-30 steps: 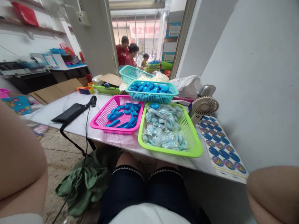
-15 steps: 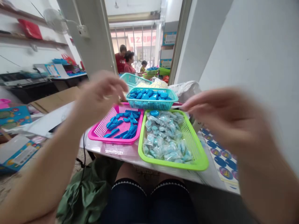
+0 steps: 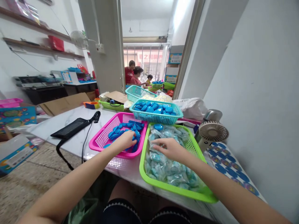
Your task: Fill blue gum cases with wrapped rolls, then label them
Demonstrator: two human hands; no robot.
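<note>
My left hand (image 3: 125, 140) is down in the pink basket (image 3: 100, 130), its fingers closed at the blue plastic pieces (image 3: 137, 127) on the right side. They appear to pinch one of these pieces, though the fingers partly cover it. Over the lime-green basket (image 3: 144, 169) hovers my right hand (image 3: 170, 147), thumb and fingers apart with nothing between them. Beneath it lie many clear packets (image 3: 171, 165) with pale blue contents. A single round blue case (image 3: 158, 127) rests at that basket's far end. Behind both baskets, a turquoise basket (image 3: 155, 117) holds rounded blue cases (image 3: 149, 109).
A beige fan (image 3: 213, 132) and a sheet of round stickers (image 3: 226, 161) lie at the right. On the left of the table is a black pouch (image 3: 72, 128) with a strap. A white plastic bag (image 3: 192, 107) sits behind. People (image 3: 137, 74) are beyond the doorway.
Both hands have come down and inward from raised, blurred positions: the left into the pink basket, the right over the green one. The camera view has shifted, showing the pouch and fan.
</note>
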